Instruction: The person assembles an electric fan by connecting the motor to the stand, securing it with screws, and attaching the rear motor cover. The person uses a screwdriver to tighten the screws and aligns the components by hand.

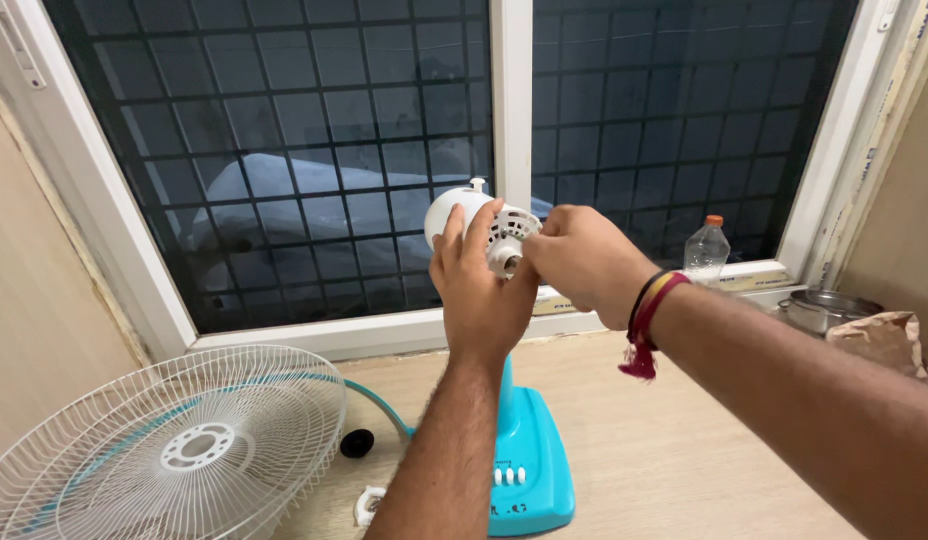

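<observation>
A table fan stands stripped on a wooden counter, its white motor housing (462,208) raised on a turquoise base (532,470). My left hand (476,290) wraps around the front of the motor housing from below. My right hand (584,258) pinches at the motor's shaft end, fingers closed on a small part that I cannot make out. A red and black thread band sits on my right wrist. The white wire fan guard (174,450) with a turquoise rim lies flat at the lower left, detached.
A small black knob (357,442) and a white plastic ring (368,504) lie on the counter near the base. A clear plastic bottle (706,250) stands on the window sill. A steel pot (822,310) and a brown paper bag (884,340) sit at right. A dark barred window fills the back.
</observation>
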